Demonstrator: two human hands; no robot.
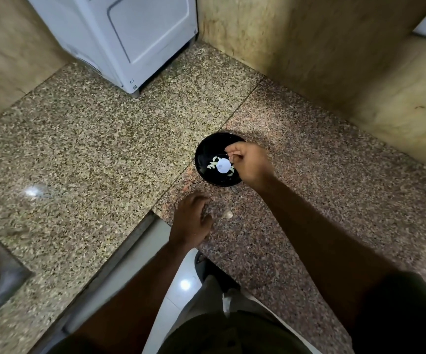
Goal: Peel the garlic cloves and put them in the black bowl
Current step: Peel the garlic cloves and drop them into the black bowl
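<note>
On the speckled granite counter (92,139), several peeled pale garlic cloves (213,163) already lie in the round black bowl (204,152). Right hand (251,162) hovers above it, fingertips pinched; contents unclear. Left hand (190,221), loosely curled, reaches toward an unpeeled clove (227,214) nearby, so work remains.

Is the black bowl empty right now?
No, the black bowl already holds several pale peeled garlic cloves around a white glare spot, with the right hand over it.
</note>
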